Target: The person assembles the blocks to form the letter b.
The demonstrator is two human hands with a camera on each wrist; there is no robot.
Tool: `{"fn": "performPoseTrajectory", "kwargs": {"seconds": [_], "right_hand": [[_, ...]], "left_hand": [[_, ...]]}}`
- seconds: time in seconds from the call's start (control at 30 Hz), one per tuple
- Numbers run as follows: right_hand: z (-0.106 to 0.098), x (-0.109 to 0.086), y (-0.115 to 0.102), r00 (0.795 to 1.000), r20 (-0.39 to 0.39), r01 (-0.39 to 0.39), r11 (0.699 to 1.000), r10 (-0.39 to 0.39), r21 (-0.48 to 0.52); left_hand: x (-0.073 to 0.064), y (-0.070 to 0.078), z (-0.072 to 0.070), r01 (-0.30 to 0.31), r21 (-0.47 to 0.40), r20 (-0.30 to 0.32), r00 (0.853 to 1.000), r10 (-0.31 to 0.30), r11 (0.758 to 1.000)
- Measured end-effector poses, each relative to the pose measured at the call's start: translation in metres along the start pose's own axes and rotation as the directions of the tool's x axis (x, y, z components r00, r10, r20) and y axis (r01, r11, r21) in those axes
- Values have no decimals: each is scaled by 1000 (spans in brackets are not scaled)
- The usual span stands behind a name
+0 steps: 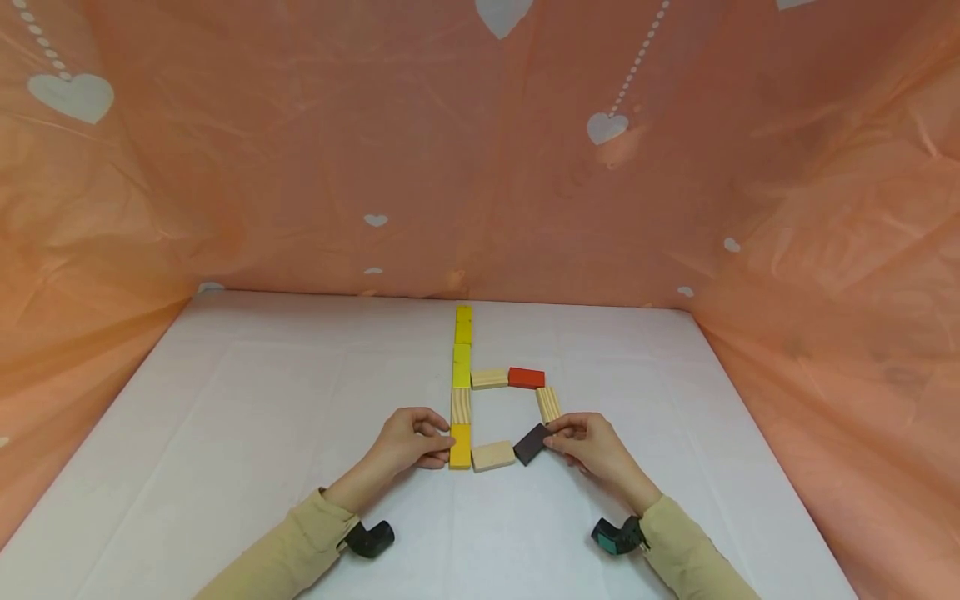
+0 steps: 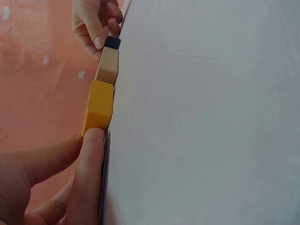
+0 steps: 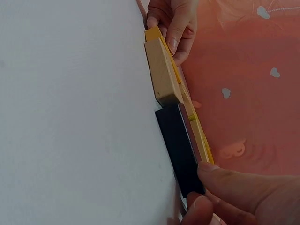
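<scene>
Wooden blocks lie end to end on a white tabletop, in a straight column with a loop at its right. My left hand (image 1: 411, 439) touches the left side of the orange-yellow block (image 1: 460, 447) at the column's near end; in the left wrist view, thumb and index fingertip meet this block (image 2: 99, 103). My right hand (image 1: 595, 447) pinches the outer end of a black block (image 1: 531, 444), which lies slanted. Between these two blocks sits a plain wood block (image 1: 492, 456). The right wrist view shows thumb and finger at the end of the black block (image 3: 177, 145).
Bright yellow blocks (image 1: 462, 365) and a striped wood block (image 1: 461, 406) form the column's upper part. A pale block (image 1: 490, 379), a red block (image 1: 527, 378) and another striped block (image 1: 549, 404) make the loop's far side. Orange sheeting (image 1: 480, 183) surrounds the table (image 1: 300, 375).
</scene>
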State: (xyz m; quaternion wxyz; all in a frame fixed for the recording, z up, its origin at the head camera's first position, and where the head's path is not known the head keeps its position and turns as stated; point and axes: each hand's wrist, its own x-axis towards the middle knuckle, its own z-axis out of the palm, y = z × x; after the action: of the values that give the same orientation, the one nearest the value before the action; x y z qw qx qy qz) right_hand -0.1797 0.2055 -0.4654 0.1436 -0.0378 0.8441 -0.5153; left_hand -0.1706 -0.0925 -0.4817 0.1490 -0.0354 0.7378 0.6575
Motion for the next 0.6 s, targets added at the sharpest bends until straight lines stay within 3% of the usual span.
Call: {"fn": "performPoseTrajectory", "kwargs": {"seconds": [0.43, 0.6], "right_hand": [[-1, 0, 0, 1000, 7, -12, 1000, 12, 19], [-12, 0, -3, 1000, 28, -15, 999, 14, 38]], "left_hand": [[0, 2, 0, 10, 2, 1, 1000, -10, 1000], [-1, 2, 1, 23, -2, 7, 1000, -23, 1000]]}}
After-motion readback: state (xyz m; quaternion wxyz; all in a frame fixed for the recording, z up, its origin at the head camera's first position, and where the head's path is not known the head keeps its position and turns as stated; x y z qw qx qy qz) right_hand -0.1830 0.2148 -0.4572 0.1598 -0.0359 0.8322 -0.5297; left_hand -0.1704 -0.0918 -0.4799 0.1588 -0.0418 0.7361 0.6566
